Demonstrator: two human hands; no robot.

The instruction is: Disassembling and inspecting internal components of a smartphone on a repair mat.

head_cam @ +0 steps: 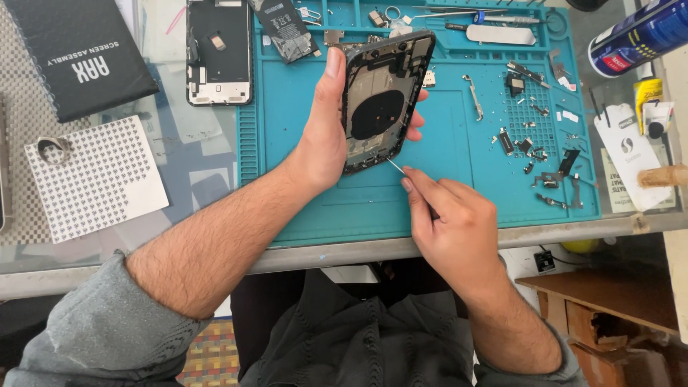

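My left hand (326, 136) grips an opened black phone housing (383, 97), tilted above a teal repair mat (444, 179); a round dark coil shows inside it. My right hand (448, 222) pinches a thin metal tool (395, 167) whose tip touches the housing's lower edge. A detached phone screen (218, 50) lies face down at the mat's upper left. A black battery (287, 29) rests beside it.
Small screws, brackets and flex parts (534, 143) are scattered over the mat's right side. Tweezers and a metal pry tool (502, 32) lie along the top. A black box (75, 54), a patterned white card (93, 175) and a blue can (638, 36) sit on the glass table.
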